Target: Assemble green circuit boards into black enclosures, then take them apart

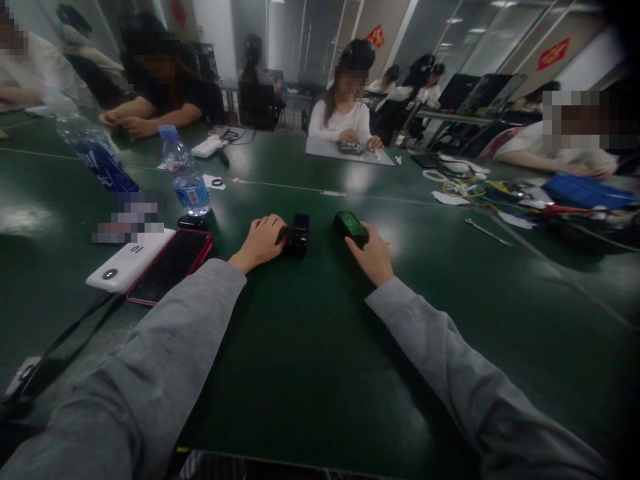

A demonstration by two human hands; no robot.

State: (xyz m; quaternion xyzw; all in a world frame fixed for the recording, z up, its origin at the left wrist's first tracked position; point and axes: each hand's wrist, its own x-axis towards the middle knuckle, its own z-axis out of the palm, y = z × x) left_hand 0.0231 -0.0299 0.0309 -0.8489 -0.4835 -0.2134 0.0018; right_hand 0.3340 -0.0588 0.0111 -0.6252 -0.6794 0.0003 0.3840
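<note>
On a dark green table [310,347], my left hand [260,241] rests with its fingers curled against a small black box-shaped device [299,235] that lies flat. My right hand [373,255] grips a second small black device [350,226] with a green face, held just above or on the table surface. The two devices lie a short distance apart. Both my arms wear grey sleeves.
At my left lie a red-cased phone [170,265], a white power bank [127,260] and a black strap [60,343]. Two water bottles [186,175] stand behind. Several people sit around the table; cables and blue items [580,191] pile at right, near a metal wrench [487,231].
</note>
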